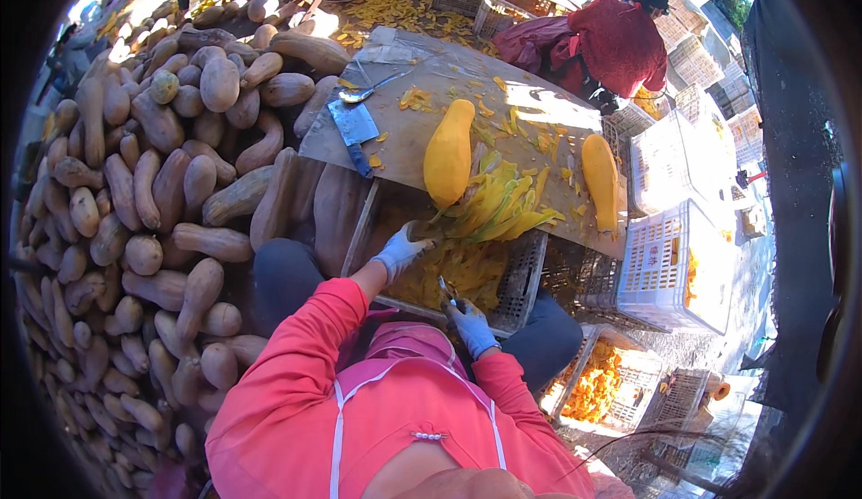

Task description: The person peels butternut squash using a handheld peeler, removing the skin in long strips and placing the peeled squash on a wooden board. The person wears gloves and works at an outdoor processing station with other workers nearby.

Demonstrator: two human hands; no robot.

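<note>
My left hand (403, 251), in a pale glove, is at the board's near edge, against a dark rounded thing, perhaps a squash end; its grip is unclear. My gloved right hand (469, 325) is closed on a small metal hand tool (444, 289), its tip pointing up-left over the crate (527, 277) of peelings between my knees. On the board (404, 137) a peeled yellow squash (450, 156) stands beyond my left hand, beside a heap of yellow-green peelings (502, 203). Another peeled squash (601, 182) lies at the right. A cleaver (353, 124) and a metal spoon (357, 95) lie at the left.
Unpeeled squashes (161, 122) are piled all along the left. White plastic crates (663, 263) stand at the right, with a crate of orange pieces (596, 381) below them. A person in red (616, 44) is beyond the board's far right corner.
</note>
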